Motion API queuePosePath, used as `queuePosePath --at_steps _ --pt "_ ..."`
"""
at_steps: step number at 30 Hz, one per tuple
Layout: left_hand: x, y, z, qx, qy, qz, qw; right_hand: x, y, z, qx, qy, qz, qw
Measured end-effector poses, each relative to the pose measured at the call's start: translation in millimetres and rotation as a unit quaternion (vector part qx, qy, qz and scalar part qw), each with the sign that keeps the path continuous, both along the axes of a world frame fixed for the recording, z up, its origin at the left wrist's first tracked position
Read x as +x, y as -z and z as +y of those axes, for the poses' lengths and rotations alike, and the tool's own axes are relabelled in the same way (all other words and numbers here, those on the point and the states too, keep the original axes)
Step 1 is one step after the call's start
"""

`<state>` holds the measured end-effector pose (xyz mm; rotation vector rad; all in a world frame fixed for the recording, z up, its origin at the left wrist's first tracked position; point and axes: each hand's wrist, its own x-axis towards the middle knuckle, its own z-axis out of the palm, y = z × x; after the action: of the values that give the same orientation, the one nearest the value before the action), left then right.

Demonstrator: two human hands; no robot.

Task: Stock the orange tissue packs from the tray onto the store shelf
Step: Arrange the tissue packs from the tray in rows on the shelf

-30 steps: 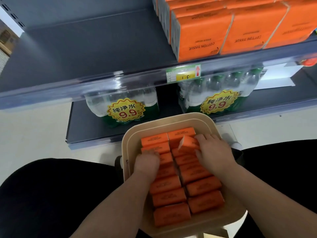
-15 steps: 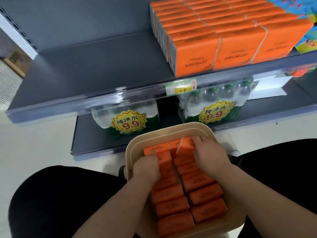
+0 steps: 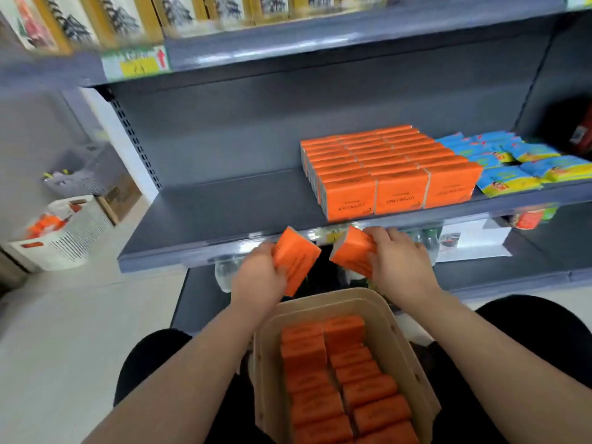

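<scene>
Starting at the left, the grey shelf (image 3: 208, 216) has a bare stretch of board that lies at about 11 o'clock from the two raised hands, and this is the gap the coming move turns on. The left hand (image 3: 258, 278) hangs just below the shelf's front lip, and its fingers (image 3: 269, 251) curl round the left edge of one orange pack (image 3: 296, 259), which is tilted so its long axis runs roughly from 7 to 1 o'clock. Just beside it, near corners close but apart, is a second orange pack (image 3: 350, 253), gripped by the right hand (image 3: 402, 265) with curled fingers (image 3: 381, 233) over its far side; its exact tilt is hard to read. At 1 o'clock from the hands, the stocked block (image 3: 384, 174) of matching packs stands upright in tidy rows at the front of the board, with blue packets (image 3: 512, 161) touching it on the right. The free spot beside that block's left face looks nearer to the left hand, so that pack probably goes in first, turned upright to match. At 6 o'clock, the beige tray (image 3: 266, 363) sits on the person's lap with two rows of tray packs (image 3: 339, 379) not yet shelved.
</scene>
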<state>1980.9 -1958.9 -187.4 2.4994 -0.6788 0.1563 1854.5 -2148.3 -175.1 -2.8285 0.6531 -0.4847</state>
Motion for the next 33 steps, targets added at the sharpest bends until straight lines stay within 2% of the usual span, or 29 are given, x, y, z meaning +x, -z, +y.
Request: queuePosePath --at_steps 3,6,13,21,24,28,33 --pt "17 -40 -11 -0.042 -0.011 -0.025 0.999 17 -40 -7 -0.009 -0.013 -0.087 0.996" --pt "41 -64 -23 -0.046 -0.018 -0.023 0.999 48 -69 -18 -0.046 -0.023 -0.112 0.992" --pt "124 -89 -52 0.018 -0.037 -0.016 0.999 143 -111 -66 -0.144 0.001 -0.095 0.985" --pt "248 -88 -123 0.107 -0.057 -0.003 0.993 238 -120 -117 -0.14 -0.008 -0.023 0.99" --pt "283 -77 -153 0.142 -0.047 -0.031 0.988 262 -110 -134 -0.14 -0.028 0.028 0.989" --pt "313 -68 -183 0.223 -0.059 -0.106 0.967 273 -101 -151 -0.16 -0.049 0.029 0.986" --pt "339 -57 -205 0.21 -0.053 -0.124 0.968 270 -101 -157 -0.156 -0.079 0.029 0.984"
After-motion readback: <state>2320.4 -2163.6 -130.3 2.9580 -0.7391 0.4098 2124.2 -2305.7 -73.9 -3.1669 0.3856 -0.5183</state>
